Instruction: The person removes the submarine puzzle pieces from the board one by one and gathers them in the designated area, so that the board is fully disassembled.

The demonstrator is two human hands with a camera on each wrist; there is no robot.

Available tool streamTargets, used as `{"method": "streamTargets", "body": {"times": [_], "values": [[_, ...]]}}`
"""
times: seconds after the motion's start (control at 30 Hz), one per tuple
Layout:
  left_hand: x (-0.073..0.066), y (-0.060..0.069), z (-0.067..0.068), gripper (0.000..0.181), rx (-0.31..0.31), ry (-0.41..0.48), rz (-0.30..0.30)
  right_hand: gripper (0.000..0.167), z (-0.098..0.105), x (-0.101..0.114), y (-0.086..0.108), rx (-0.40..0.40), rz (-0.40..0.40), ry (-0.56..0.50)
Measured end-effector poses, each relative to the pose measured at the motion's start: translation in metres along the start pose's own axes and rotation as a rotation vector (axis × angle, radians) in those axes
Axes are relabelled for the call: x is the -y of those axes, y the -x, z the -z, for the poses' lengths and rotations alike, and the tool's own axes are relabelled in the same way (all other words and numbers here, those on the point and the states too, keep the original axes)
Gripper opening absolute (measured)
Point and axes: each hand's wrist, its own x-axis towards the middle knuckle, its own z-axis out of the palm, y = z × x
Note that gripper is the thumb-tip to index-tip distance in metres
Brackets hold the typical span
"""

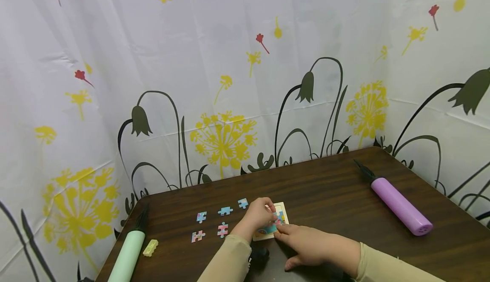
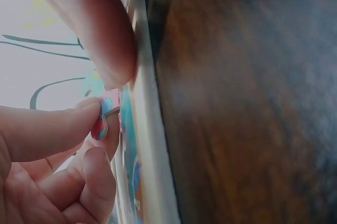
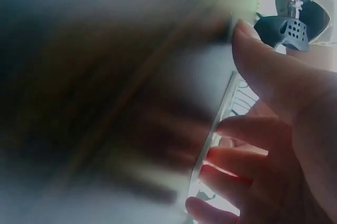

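A small jigsaw puzzle with a pale wooden frame point(image 1: 282, 209) lies on the table, partly hidden by both hands. My left hand point(image 1: 257, 216) is over its left side. In the left wrist view, thumb and fingers pinch a pink and blue puzzle piece point(image 2: 103, 118), tilted just above the picture. My right hand point(image 1: 308, 243) lies at the puzzle's near right side, fingers extended and thumb spread. In the right wrist view its fingertips touch the frame's edge point(image 3: 226, 95). Assembled pieces point(image 1: 280, 217) show between the hands.
Several loose puzzle pieces point(image 1: 222, 229) lie left of the frame. A mint-green hand pump point(image 1: 128, 254) and a small yellow block point(image 1: 150, 248) are at the left. A purple hand pump point(image 1: 400, 205) lies at the right. A flower-patterned curtain point(image 1: 229, 61) hangs behind the dark wooden table point(image 1: 325, 188).
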Motion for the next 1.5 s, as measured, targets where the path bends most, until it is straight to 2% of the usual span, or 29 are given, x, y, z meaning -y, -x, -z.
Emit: {"method": "streamTargets", "body": {"times": [0.27, 0.37, 0.5, 0.7, 0.87, 1.0, 1.2, 1.37, 1.5], "values": [[0.004, 0.001, 0.009, 0.015, 0.009, 0.035, -0.016, 0.082, 0.001, 0.004, -0.005, 0.031, -0.027, -0.004], [0.008, 0.002, 0.019, 0.014, -0.026, 0.045, -0.037, 0.082, 0.001, 0.005, -0.006, 0.043, -0.046, -0.009], [0.013, 0.005, 0.039, 0.012, -0.091, 0.027, -0.049, 0.081, 0.001, 0.006, -0.007, 0.049, -0.066, -0.019], [0.028, 0.017, 0.071, 0.007, -0.130, 0.006, -0.001, 0.080, 0.003, 0.007, -0.005, 0.051, -0.084, -0.034], [0.040, 0.027, 0.084, 0.010, -0.087, -0.021, 0.051, 0.079, 0.005, 0.008, -0.004, 0.054, -0.098, -0.044], [0.047, 0.030, 0.086, 0.011, -0.046, -0.044, 0.107, 0.080, 0.006, 0.007, -0.004, 0.063, -0.110, -0.050], [0.049, 0.030, 0.081, 0.012, -0.031, -0.102, 0.114, 0.079, 0.008, 0.008, -0.004, 0.062, -0.100, -0.051], [0.050, 0.028, 0.071, 0.014, -0.054, -0.121, 0.147, 0.079, 0.008, 0.008, -0.004, 0.060, -0.095, -0.047], [0.052, 0.024, 0.065, 0.017, -0.090, -0.180, 0.137, 0.079, 0.007, 0.007, -0.003, 0.061, -0.098, -0.048]]}}
